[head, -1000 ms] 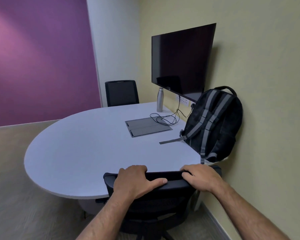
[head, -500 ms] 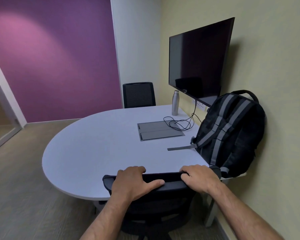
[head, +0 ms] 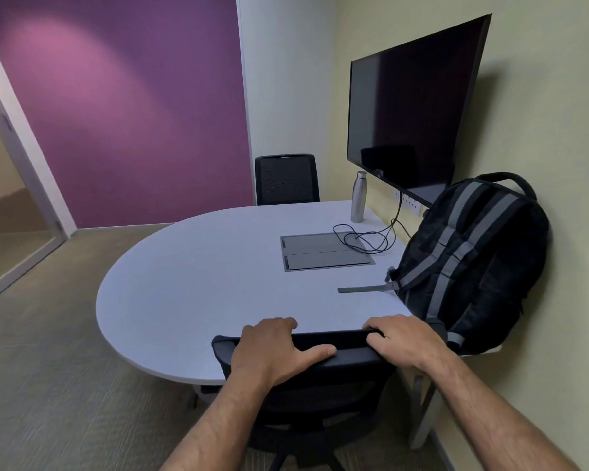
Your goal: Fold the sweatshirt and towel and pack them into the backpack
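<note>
Both my hands hold the top edge of a chair (head: pixel 306 379): the left hand (head: pixel 272 351) has its fingers curled over the far side and the thumb lying along the near face, and the right hand (head: pixel 405 341) wraps the same edge toward the wall. Each grip is clenched on the chair back, not on anything the task names.

Neither sweatshirt nor towel shows anywhere, so I judge the folding has not begun. Only the backpack (head: pixel 473 266) is in view, just beyond my right grip, standing on the tabletop (head: pixel 191 283) and leaning on the wall, with one loose strap (head: pixel 361 289) lying flat toward my left.

My risk, as I judge it: the chair back is close to the backpack's lower corner, so a pull or swing from my right grip could nudge the bag, and a leaning, soft-sided bag may slump or slide off the near edge. Farther past my grips, a cable (head: pixel 371 239) lies coiled loosely near a slim bottle (head: pixel 358 197), which could tip if snagged.

The chair rim looks like hard, smooth, dark plastic. The backpack is black woven fabric with grey webbing, rounded and pliable. The tabletop is pale, matte and curved.
</note>
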Action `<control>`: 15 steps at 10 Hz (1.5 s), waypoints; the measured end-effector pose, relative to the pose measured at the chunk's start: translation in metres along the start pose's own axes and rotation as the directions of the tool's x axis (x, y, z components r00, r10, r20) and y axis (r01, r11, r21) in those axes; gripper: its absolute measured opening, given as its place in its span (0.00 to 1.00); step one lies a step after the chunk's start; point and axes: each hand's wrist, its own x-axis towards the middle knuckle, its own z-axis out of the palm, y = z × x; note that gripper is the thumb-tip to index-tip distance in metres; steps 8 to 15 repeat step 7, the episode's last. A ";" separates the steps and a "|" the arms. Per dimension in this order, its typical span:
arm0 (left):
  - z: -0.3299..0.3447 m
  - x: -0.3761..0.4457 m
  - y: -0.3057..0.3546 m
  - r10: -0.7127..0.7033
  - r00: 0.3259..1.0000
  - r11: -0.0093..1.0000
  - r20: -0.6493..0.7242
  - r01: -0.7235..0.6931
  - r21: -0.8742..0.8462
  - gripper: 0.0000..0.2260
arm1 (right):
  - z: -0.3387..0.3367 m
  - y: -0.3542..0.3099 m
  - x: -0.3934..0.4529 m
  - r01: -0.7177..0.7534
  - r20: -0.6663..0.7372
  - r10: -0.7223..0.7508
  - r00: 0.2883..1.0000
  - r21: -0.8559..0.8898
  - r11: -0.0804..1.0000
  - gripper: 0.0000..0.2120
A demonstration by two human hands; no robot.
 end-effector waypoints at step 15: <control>0.000 -0.016 -0.005 0.068 0.980 0.990 -0.187 -0.089 -0.110 0.36 | -0.003 -0.017 -0.018 -0.023 -0.371 -0.015 0.928 -0.099 0.995 0.28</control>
